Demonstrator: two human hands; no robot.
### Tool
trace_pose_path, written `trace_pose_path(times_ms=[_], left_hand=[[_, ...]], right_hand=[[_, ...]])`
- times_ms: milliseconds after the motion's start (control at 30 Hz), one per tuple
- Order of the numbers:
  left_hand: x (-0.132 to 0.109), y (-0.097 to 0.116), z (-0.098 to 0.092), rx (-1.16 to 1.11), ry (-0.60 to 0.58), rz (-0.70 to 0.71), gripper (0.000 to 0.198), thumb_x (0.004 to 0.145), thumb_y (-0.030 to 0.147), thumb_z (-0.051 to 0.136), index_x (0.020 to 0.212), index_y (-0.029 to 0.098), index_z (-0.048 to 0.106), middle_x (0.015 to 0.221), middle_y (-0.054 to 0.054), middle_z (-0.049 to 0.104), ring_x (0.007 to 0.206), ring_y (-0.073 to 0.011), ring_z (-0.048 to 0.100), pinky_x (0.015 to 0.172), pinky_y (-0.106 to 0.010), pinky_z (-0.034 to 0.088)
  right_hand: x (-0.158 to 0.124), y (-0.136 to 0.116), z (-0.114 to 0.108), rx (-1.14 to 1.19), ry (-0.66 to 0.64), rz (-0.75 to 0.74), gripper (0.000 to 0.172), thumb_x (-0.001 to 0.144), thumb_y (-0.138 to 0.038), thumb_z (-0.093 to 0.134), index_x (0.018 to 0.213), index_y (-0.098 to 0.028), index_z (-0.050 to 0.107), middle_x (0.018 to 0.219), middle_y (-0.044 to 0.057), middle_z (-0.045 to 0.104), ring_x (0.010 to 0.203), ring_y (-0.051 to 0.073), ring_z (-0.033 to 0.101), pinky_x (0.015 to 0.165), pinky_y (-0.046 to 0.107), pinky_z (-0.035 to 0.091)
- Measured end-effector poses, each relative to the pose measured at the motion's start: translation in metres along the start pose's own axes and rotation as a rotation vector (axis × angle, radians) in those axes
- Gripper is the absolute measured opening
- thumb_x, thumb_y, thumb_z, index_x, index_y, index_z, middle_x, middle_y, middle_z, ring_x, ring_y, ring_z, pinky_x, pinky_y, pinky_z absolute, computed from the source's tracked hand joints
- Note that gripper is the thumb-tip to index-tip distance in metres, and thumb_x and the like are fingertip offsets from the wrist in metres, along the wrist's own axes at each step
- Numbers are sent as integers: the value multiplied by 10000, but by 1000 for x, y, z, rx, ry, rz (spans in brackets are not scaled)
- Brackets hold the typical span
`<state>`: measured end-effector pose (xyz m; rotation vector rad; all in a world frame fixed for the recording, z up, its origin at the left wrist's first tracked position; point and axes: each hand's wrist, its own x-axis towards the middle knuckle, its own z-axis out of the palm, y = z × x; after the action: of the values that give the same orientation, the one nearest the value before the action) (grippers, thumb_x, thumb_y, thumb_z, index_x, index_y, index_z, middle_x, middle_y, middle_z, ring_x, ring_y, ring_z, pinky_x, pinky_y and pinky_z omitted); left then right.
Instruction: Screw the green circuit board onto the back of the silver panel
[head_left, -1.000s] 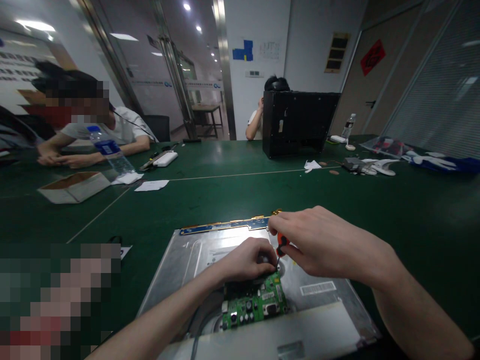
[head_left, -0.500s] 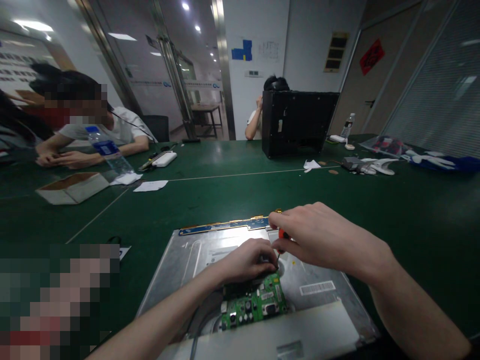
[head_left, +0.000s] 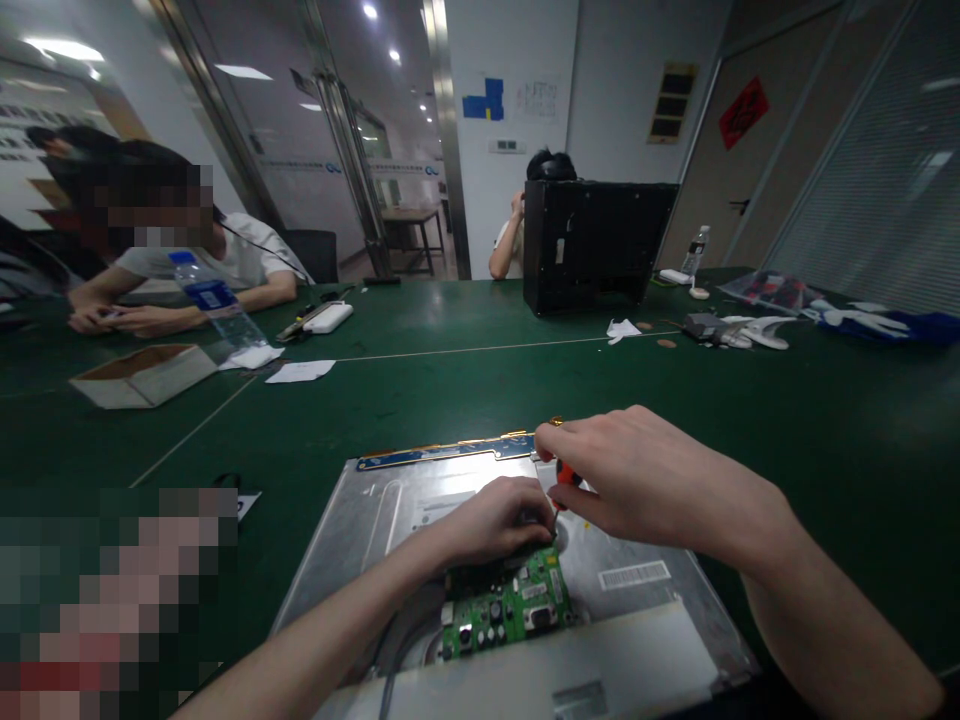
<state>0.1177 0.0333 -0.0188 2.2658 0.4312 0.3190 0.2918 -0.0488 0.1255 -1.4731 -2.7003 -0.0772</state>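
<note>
A metal panel point(head_left: 645, 640) lies on the green table in front of me, with a green circuit board point(head_left: 517, 605) at its middle and a blue board strip point(head_left: 442, 453) along its far edge. My right hand point(head_left: 637, 480) is closed on a red-handled screwdriver point(head_left: 568, 474), whose thin shaft points down at the board's far corner. My left hand point(head_left: 499, 520) rests over the board's far side, its fingers curled beside the screwdriver's tip. What those fingers hold, if anything, is hidden.
An open box point(head_left: 146, 378), a tilted water bottle point(head_left: 221, 308) and a white paper point(head_left: 300, 372) are at the left. A black case point(head_left: 600, 245) stands at the back, with gloves point(head_left: 757, 332) to its right. Two people sit across the table point(head_left: 420, 395).
My right thumb has shifted slightly and more of the red handle shows. My left hand stays where it was.
</note>
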Motion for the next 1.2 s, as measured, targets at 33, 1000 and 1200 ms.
trace_pose_path(times_ms=[33,1000,1200], left_hand=[[0,0,0,5,-4,1,35,848,183,655,857,160,680,876,-33,678,817,-183,617,727,-255,470],[-1,-2,1,30,11,9,58,844,190,661,888,155,676,921,-47,688,851,-201,626,767,-265,462],[0,-4,0,38,-16,40,80,850,210,654,903,156,680,965,-58,684,880,-211,620,787,-276,462]], right_hand=[[0,0,0,1,-2,0,53,862,-219,548,902,-187,536,807,20,677,645,163,592,500,288,225],[1,0,-1,31,-39,-26,66,861,-229,534,909,-193,563,775,22,668,639,173,588,504,288,239],[-1,0,-3,44,-53,-54,89,812,-174,550,894,-194,521,826,25,671,662,172,590,504,285,254]])
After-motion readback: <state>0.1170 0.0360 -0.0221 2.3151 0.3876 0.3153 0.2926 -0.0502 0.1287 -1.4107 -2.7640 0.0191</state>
